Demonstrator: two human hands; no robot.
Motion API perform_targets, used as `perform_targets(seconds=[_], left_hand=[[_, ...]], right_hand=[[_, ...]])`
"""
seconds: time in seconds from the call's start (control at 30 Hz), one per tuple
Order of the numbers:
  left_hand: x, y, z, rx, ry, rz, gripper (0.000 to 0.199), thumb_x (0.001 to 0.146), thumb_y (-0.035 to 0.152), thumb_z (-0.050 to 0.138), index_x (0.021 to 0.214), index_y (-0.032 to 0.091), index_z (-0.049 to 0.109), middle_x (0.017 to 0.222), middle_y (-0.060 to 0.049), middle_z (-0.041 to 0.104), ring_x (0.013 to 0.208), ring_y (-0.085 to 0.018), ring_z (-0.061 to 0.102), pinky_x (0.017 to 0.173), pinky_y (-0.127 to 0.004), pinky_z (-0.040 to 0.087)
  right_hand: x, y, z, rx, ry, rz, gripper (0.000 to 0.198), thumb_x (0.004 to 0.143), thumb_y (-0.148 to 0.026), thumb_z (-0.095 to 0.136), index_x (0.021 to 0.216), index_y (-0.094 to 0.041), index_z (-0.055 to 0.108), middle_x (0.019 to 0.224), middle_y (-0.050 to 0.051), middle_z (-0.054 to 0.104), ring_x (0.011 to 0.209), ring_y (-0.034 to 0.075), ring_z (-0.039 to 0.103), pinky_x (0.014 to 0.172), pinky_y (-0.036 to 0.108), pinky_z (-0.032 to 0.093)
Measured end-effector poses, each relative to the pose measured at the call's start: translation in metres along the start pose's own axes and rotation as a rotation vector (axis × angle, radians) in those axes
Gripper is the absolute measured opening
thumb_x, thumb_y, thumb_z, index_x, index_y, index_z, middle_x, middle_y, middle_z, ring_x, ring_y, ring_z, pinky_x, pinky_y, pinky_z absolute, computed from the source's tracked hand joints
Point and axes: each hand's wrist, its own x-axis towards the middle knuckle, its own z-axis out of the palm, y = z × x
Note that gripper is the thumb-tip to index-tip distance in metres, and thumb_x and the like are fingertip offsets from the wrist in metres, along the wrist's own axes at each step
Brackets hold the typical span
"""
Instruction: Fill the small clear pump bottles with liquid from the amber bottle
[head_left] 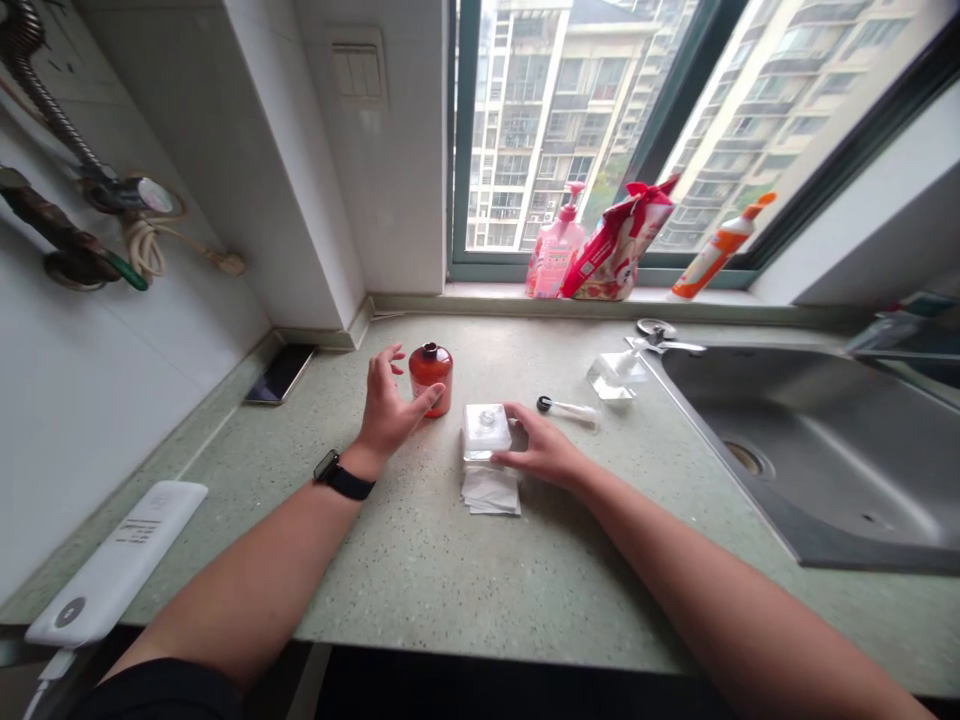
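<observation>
My left hand [391, 405] is beside an uncapped amber bottle [430, 372] that stands upright on the counter. Its thumb lies across the bottle's front and the other fingers are spread apart to the left, not wrapped round it. On the right side of a clear square container [486, 428], my right hand [547, 446] grips with the thumb at the front edge and the fingers at the back. Folded white tissues [491, 490] lie just in front of this container. A pump head with a black collar [568, 409] rests on the counter to the right.
Another clear square container [616, 376] stands near the steel sink [806, 545] on the right. A phone [280, 375] and a white power bank [120, 560] lie at left. A pink pump bottle [553, 258], red pouch [619, 245] and orange bottle [712, 258] line the windowsill.
</observation>
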Motion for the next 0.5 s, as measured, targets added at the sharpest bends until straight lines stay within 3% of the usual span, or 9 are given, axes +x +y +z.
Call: perform_targets(seconds=[0.17,0.33,0.5], left_hand=[[-0.001,-0.011,0.007,-0.090,-0.189,-0.172,0.086,0.078,0.049,0.092,0.147,0.024,0.048,0.147,-0.016,0.061,0.131,-0.034,0.062,0.109,-0.052,0.050],[-0.002,-0.010,0.010,-0.139,-0.268,-0.217,0.070,0.079,0.045,0.091,0.136,0.022,0.056,0.132,-0.013,0.070,0.119,-0.030,0.068,0.104,-0.050,0.054],[-0.002,-0.003,0.009,-0.161,-0.304,-0.170,0.068,0.079,0.045,0.091,0.134,0.022,0.057,0.135,-0.013,0.070,0.118,-0.029,0.070,0.104,-0.050,0.056]], right_hand=[[-0.001,-0.001,-0.001,0.031,0.007,0.016,0.062,0.076,-0.037,0.091,0.130,-0.025,0.063,0.127,0.011,0.076,0.115,0.030,0.072,0.104,0.049,0.057],[0.000,-0.001,-0.003,0.168,0.059,-0.035,0.060,0.079,-0.044,0.090,0.130,-0.028,0.063,0.129,0.011,0.076,0.119,0.031,0.073,0.108,0.052,0.057],[0.004,-0.005,-0.012,0.286,0.221,-0.021,0.067,0.077,-0.054,0.090,0.132,-0.026,0.063,0.130,0.013,0.077,0.119,0.032,0.074,0.106,0.055,0.059]])
